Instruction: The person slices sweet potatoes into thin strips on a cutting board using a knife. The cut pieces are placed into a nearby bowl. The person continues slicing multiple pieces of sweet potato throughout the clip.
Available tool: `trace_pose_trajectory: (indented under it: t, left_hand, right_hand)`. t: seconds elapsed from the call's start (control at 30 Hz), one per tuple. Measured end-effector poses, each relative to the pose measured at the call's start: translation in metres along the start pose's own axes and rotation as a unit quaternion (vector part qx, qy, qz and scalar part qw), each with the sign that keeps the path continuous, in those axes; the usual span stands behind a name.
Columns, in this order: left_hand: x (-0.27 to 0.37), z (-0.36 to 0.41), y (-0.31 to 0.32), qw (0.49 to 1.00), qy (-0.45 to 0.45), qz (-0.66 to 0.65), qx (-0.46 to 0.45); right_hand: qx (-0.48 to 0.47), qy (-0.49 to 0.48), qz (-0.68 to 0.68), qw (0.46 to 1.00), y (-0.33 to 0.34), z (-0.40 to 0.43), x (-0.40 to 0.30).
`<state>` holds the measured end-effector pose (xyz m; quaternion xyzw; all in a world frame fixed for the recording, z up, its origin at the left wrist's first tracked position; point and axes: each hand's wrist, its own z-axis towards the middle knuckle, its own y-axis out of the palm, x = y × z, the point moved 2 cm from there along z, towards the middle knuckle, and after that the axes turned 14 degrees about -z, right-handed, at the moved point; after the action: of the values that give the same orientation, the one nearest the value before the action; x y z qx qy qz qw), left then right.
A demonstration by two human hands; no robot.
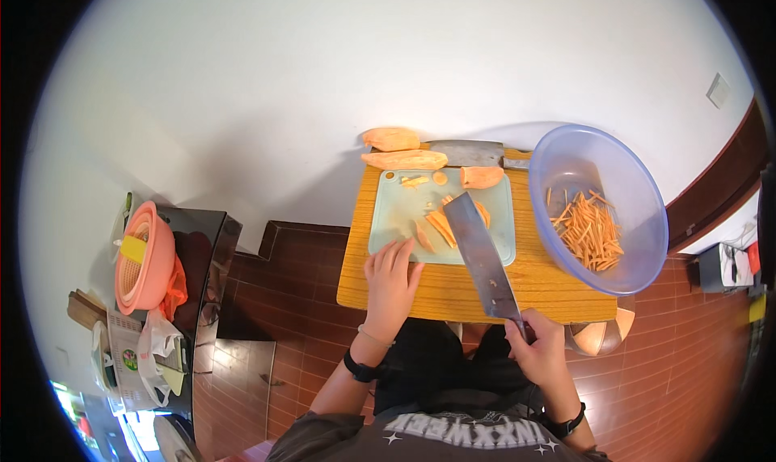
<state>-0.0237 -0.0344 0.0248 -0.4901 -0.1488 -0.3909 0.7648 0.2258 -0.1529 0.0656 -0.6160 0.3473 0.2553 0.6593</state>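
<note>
My right hand (536,348) grips the handle of a broad cleaver (479,250), its blade reaching across a pale green cutting board (394,213). Under and beside the blade lie orange sweet potato sticks (441,227), partly hidden by the metal. My left hand (391,274) holds nothing; its fingertips are at the board's front edge, near a loose sweet potato slice (424,237). A cut sweet potato chunk (482,177), a small round piece (439,177) and scraps (414,182) rest toward the back of the board.
Two peeled sweet potatoes (391,139) lie at the wooden table's (564,304) back left, beside a second cleaver (467,153). A translucent blue basin (645,237) at the right holds many cut sticks (588,231). Left stands a dark cabinet (197,231) with a pink basin (163,268). A white wall (315,68) rises behind.
</note>
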Motion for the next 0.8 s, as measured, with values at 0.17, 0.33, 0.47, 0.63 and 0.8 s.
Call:
trace_pose_trajectory:
  t: [0.17, 0.33, 0.47, 0.63, 0.8]
  left_hand:
    - [0.002, 0.014, 0.011, 0.998, 0.036, -0.022, -0.04]
    - [-0.002, 0.019, 0.022, 0.995, 0.087, 0.013, -0.046]
    - [-0.004, 0.025, 0.027, 0.998, 0.041, 0.0, -0.04]
    - [-0.004, 0.025, 0.025, 1.0, 0.016, 0.018, -0.009]
    - [0.0, 0.025, 0.032, 1.0, 0.011, 0.016, -0.011]
  right_hand:
    - [0.017, -0.034, -0.029, 0.999, 0.002, 0.002, -0.005]
    - [-0.049, 0.092, 0.07, 0.992, -0.001, 0.014, -0.027]
    - [-0.045, -0.002, -0.054, 0.998, -0.002, 0.031, -0.015]
    - [-0.05, -0.04, -0.074, 0.995, 0.002, 0.045, -0.032]
    - [-0.051, -0.077, -0.107, 0.99, 0.006, 0.061, -0.048]
